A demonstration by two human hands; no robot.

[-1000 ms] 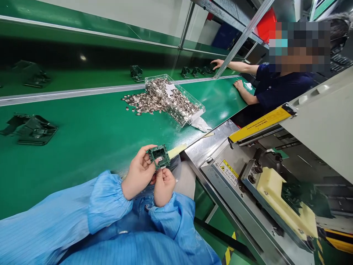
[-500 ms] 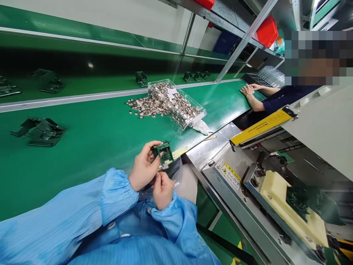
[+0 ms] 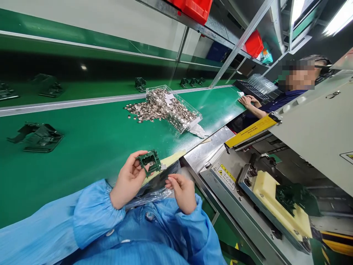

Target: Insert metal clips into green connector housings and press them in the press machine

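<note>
My left hand (image 3: pixel 129 180) holds a small dark green plastic frame (image 3: pixel 149 161) by its edge, just above the near edge of the green table (image 3: pixel 91 140). Its fingers are wrapped round the part. My right hand (image 3: pixel 182 190) is a little to the right of the frame and apart from it, fingers curled in a pinch over a clear plastic bag (image 3: pixel 154 187) in my lap. What the pinch holds is too small to make out. Both arms wear light blue sleeves.
A clear tray (image 3: pixel 176 108) of small metal clips spills a pile (image 3: pixel 140 109) onto the table. Dark green parts (image 3: pixel 35 137) lie at the left and on the far belt (image 3: pixel 140 84). A metal machine with a cream block (image 3: pixel 271 198) stands right. Another person (image 3: pixel 264 106) works beyond it.
My right hand has come off the frame and moved right and down to the bag. My left hand has shifted the frame slightly left. The view has tilted up.
</note>
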